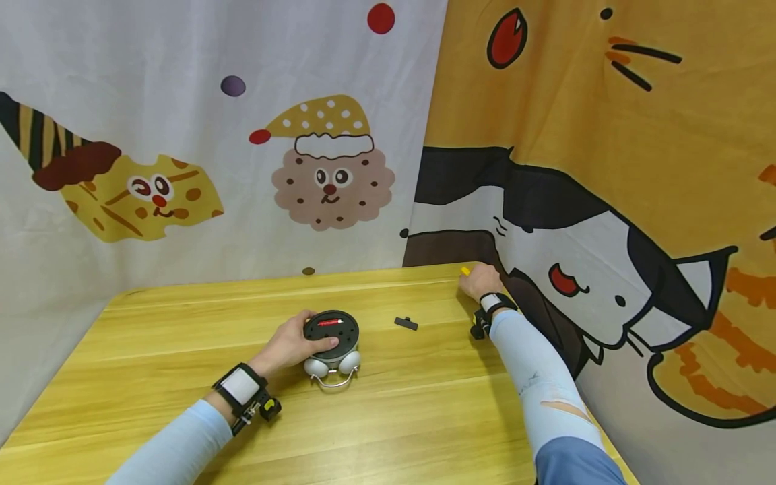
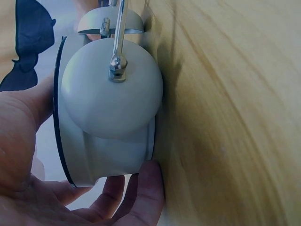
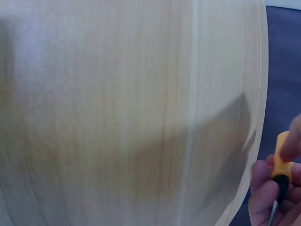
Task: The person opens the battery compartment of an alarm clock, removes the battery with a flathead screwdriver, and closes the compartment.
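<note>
A twin-bell alarm clock (image 1: 342, 330) lies on the table with its black back up and its white bells (image 1: 349, 362) toward me. My left hand (image 1: 289, 345) grips it from the left, the thumb on the back and the other fingers around the rim, as the left wrist view shows. A red battery (image 1: 330, 322) sits in the open slot in the back. At the table's far right edge, my right hand (image 1: 480, 281) holds a screwdriver (image 3: 281, 167) with a yellow handle, black collar and metal shaft; its tip is out of view. Between the hands lies a small black battery cover (image 1: 406, 323).
The wooden table (image 1: 364, 431) ends at the back against a printed cloth (image 1: 212, 249), and an orange cloth with cat drawings (image 1: 636, 135) hangs along its right edge. Each wrist carries a strapped-on camera.
</note>
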Demonstrator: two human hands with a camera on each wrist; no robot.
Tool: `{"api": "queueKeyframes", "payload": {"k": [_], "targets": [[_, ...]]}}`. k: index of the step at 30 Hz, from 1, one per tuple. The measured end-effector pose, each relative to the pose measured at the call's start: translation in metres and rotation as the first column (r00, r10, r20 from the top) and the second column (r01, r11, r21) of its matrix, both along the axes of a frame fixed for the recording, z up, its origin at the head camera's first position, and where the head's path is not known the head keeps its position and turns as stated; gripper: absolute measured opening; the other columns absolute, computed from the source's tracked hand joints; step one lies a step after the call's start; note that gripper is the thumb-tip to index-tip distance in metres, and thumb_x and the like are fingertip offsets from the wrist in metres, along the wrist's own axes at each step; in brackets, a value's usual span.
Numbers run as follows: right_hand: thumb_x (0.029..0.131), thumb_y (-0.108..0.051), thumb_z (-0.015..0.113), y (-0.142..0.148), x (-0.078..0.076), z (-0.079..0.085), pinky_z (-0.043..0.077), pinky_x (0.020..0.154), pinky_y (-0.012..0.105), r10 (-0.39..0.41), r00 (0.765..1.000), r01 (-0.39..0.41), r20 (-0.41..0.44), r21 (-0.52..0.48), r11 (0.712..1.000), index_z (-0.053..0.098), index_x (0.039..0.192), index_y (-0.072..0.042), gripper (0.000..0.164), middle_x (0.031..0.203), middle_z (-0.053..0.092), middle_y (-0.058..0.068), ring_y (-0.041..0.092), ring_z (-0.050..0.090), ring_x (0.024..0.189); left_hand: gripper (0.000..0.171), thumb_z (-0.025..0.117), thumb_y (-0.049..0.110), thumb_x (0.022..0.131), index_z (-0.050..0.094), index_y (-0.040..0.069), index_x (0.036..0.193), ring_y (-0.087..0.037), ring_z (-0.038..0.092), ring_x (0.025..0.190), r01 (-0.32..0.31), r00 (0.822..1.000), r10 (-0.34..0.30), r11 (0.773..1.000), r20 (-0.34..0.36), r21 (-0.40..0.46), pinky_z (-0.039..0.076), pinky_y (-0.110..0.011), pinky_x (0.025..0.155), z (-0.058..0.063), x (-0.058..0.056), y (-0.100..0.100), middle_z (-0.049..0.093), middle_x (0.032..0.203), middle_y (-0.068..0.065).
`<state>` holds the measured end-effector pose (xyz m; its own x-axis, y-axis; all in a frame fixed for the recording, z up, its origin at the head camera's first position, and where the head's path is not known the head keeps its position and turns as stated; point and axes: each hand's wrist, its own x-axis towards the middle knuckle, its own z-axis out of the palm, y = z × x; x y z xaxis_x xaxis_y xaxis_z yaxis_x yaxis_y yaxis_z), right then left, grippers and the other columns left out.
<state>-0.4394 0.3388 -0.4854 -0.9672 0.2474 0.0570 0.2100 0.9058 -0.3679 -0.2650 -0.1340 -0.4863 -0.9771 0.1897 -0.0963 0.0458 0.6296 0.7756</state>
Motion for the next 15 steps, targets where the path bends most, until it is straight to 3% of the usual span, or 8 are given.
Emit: {"api": "queueKeyframes", "payload": {"k": [4, 7, 15], "targets": [[0.098, -0.027, 0.053, -0.0004, -0.0005, -0.0021, 0.057, 0.072, 0.046, -0.005, 1.0, 0.004, -0.019, -0.054, 0.999, 0.066, 0.083, -0.008, 0.027, 0.093, 0.072, 0.017, 0.033, 0.067, 0.079, 0.093, 0.09, 0.056, 0.093, 0.053, 0.001, 0.159, -0.042, 0.068, 0.137, -0.002, 1.0, 0.001, 1.0, -0.006, -0.01, 0.056, -0.062, 0.114, 0.0004, 0.001, -0.0003, 0.067, 0.153, -0.027], [0.098, -0.028, 0.049, 0.0002, -0.0012, -0.0043, 0.054, 0.073, 0.046, 0.006, 0.999, -0.01, -0.043, -0.078, 0.997, 0.062, 0.079, -0.01, 0.029, 0.094, 0.071, 0.019, 0.034, 0.065, 0.08, 0.094, 0.09, 0.056, 0.094, 0.052, 0.0, 0.16, -0.043, 0.067, 0.138, 0.002, 1.0, -0.002, 1.0, -0.013, -0.019, 0.056, -0.062, 0.115, 0.0014, 0.0015, -0.0003, 0.067, 0.153, -0.028], [0.099, -0.057, 0.057, 0.0014, 0.001, -0.005, 0.049, 0.069, 0.04, 0.023, 0.998, -0.026, -0.056, -0.053, 0.998, 0.072, 0.094, -0.006, 0.054, 0.095, 0.069, 0.016, 0.033, 0.066, 0.083, 0.093, 0.09, 0.055, 0.094, 0.053, 0.0, 0.159, -0.043, 0.067, 0.138, 0.003, 1.0, -0.003, 1.0, -0.016, -0.009, 0.056, -0.062, 0.115, 0.0024, 0.0033, 0.0005, 0.067, 0.153, -0.028]]}}
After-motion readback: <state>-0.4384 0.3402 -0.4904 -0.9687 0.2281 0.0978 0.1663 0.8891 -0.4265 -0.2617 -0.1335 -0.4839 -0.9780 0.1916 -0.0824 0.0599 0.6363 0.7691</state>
